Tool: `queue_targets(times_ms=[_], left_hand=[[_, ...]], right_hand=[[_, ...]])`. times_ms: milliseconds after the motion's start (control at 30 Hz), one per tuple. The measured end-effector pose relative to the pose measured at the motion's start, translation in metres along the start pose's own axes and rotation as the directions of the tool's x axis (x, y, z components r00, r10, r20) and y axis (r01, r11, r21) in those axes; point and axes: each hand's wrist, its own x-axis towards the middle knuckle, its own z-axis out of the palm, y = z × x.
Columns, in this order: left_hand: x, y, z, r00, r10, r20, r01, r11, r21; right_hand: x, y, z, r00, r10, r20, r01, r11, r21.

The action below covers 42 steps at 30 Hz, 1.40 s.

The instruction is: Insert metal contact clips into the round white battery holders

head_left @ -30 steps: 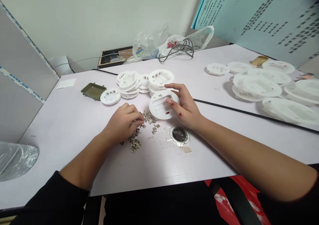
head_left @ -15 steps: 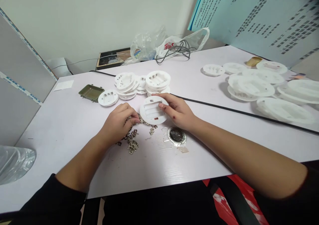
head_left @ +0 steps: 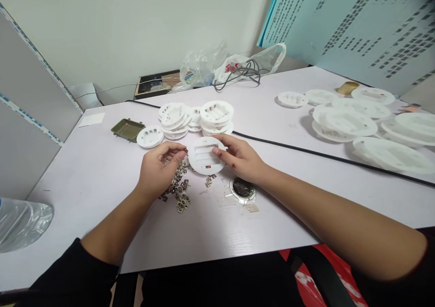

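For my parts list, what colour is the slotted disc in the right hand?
The slotted disc is white; the head view shows it best.

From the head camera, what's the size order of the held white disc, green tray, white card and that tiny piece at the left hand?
1. White disc
2. Green tray
3. White card
4. Tiny piece
The disc is nearer the camera than tray and card, so true sizes may differ.
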Motion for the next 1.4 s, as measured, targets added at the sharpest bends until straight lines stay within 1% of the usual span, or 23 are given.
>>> queue_targets(times_ms=[133,233,267,333,433,533,700,833,900,1167,1233,1300,1333,1400], left_hand=[[0.0,0.003,0.0,0.999,-0.031,0.027,0.031,0.999,0.008],[0.0,0.005,-0.002,0.999,-0.033,0.021,0.032,0.999,0.042],[0.001,0.006,-0.002,0.998,-0.052,0.023,0.05,0.997,0.061],[0.001,0.007,-0.002,0.991,-0.127,0.037,0.124,0.988,0.094],[0.001,0.01,-0.001,0.966,-0.255,0.047,0.248,0.962,0.111],[0.0,0.015,0.0,0.954,-0.295,0.048,0.289,0.951,0.111],[-0.003,0.017,0.001,0.97,-0.24,0.034,0.233,0.962,0.139],[-0.004,0.014,0.003,0.974,-0.224,0.029,0.217,0.965,0.148],[-0.005,0.013,0.003,0.976,-0.214,0.027,0.207,0.966,0.155],[-0.006,0.012,0.003,0.988,-0.135,0.078,0.118,0.975,0.189],[-0.005,0.012,0.002,0.988,-0.115,0.104,0.096,0.98,0.176],[-0.004,0.012,0.002,0.985,-0.117,0.125,0.099,0.985,0.142],[-0.004,0.012,0.002,0.984,-0.124,0.127,0.11,0.988,0.109],[-0.003,0.012,0.002,0.978,-0.154,0.138,0.156,0.988,-0.007]], right_hand=[[-0.001,-0.003,0.001,0.999,-0.022,0.027,0.022,1.0,0.012],[-0.002,-0.003,0.001,0.998,-0.046,0.04,0.045,0.999,0.026],[-0.002,-0.003,0.001,0.998,-0.052,0.04,0.051,0.998,0.038],[-0.002,-0.003,0.0,0.997,-0.061,0.037,0.058,0.996,0.063],[-0.002,-0.002,0.001,0.996,-0.076,0.051,0.072,0.995,0.075],[-0.003,-0.002,0.002,0.992,-0.109,0.07,0.103,0.991,0.09],[-0.003,-0.005,0.004,0.98,-0.183,0.081,0.171,0.976,0.132],[-0.005,-0.007,0.005,0.977,-0.168,0.131,0.14,0.969,0.204],[-0.006,-0.006,0.006,0.977,-0.157,0.144,0.125,0.97,0.21],[-0.007,-0.005,0.005,0.972,-0.199,0.124,0.171,0.964,0.204],[-0.006,-0.004,0.004,0.972,-0.19,0.14,0.152,0.959,0.241],[-0.006,-0.004,0.003,0.971,-0.178,0.16,0.126,0.949,0.29],[-0.006,-0.004,0.002,0.971,-0.173,0.164,0.115,0.943,0.312],[-0.005,-0.005,0.001,0.972,-0.161,0.168,0.095,0.933,0.347]])
